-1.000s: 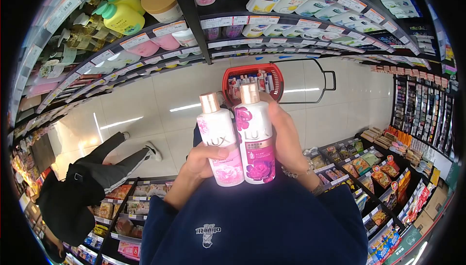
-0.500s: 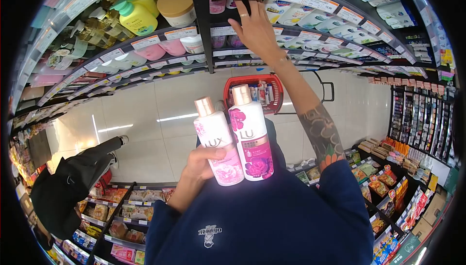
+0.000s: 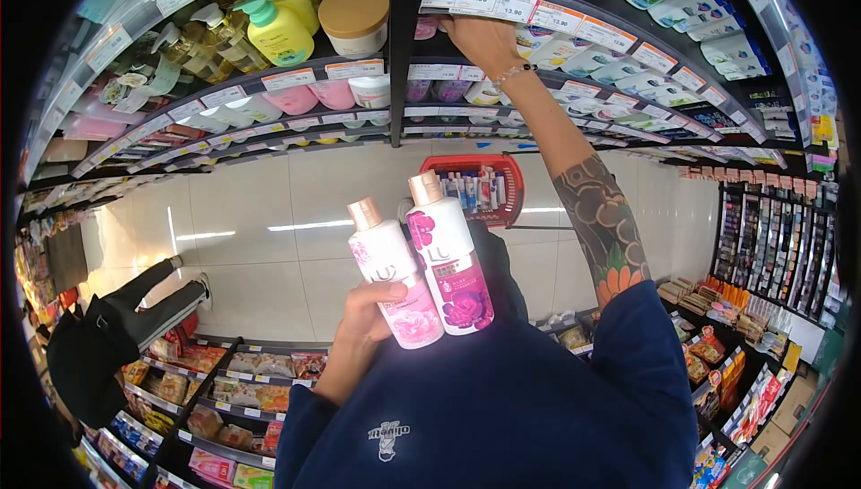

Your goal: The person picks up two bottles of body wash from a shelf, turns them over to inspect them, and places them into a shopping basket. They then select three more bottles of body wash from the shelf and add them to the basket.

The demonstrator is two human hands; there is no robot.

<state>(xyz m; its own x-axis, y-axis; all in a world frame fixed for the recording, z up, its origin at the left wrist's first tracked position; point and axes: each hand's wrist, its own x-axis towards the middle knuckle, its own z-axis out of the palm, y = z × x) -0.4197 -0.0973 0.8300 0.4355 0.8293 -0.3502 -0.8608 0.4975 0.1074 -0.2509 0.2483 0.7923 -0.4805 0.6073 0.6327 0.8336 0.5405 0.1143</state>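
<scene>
My left hand point(image 3: 366, 311) is closed on two LUX body wash bottles, held side by side against my front. The light pink bottle point(image 3: 414, 317) is under my thumb, and the purple bottle point(image 3: 465, 294) stands just right of it; both have rose-gold caps. My right hand point(image 3: 482, 44) reaches into the shelf beneath the price labels point(image 3: 511, 10), so its fingers are hidden. Beside it sit a pink item point(image 3: 426, 28) and white pouches point(image 3: 562, 50).
A red shopping basket point(image 3: 515, 186) with several packs inside rests on the tiled floor. Yellow pump bottles point(image 3: 278, 39) and a gold-lidded tub point(image 3: 354, 18) fill the left shelf. A person in black point(image 3: 85, 368) is at the lower left, near shelves of packaged food point(image 3: 242, 392).
My right hand has gone deeper into the shelf, and its fingers have passed out of sight. The two bottles have shifted slightly left and down in view. The other person has moved left.
</scene>
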